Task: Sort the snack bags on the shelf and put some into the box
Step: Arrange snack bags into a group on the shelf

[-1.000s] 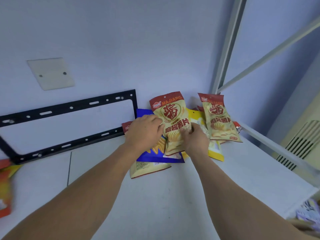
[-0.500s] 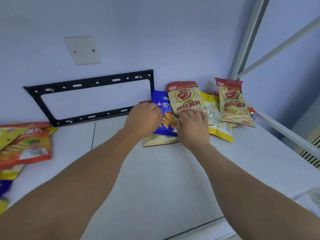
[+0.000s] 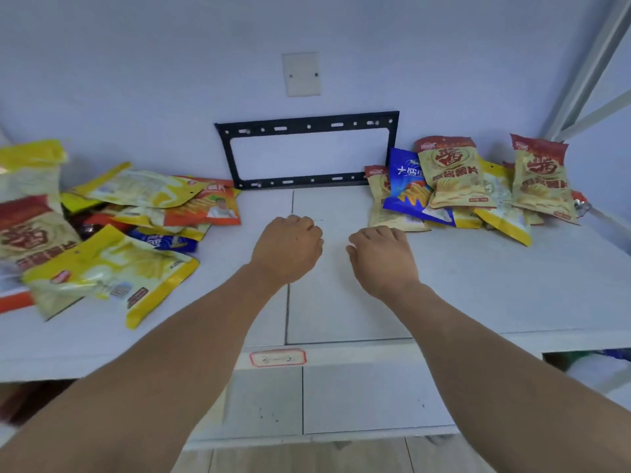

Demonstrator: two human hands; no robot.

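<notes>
Both the left hand (image 3: 288,249) and right hand (image 3: 380,256) hover loosely curled and empty over the bare shelf (image 3: 341,302) middle. Snack bags lie heaped left (image 3: 112,233) and right (image 3: 461,186); one right-side bag (image 3: 449,172) reads "MAJIANG", and the shelf-edge label (image 3: 277,357) is illegible.

left pile of snack bags (image 3: 102,233): cut off by the left edge, motion-blurred, lower bags largely buried | right pile (image 3: 471,196): back bags mostly covered by the front ones | shelf label (image 3: 277,357): writing too faint to read | both hands' fingertips: curled under, out of sight | space under the shelf (image 3: 587,370): contents indistinct
</notes>
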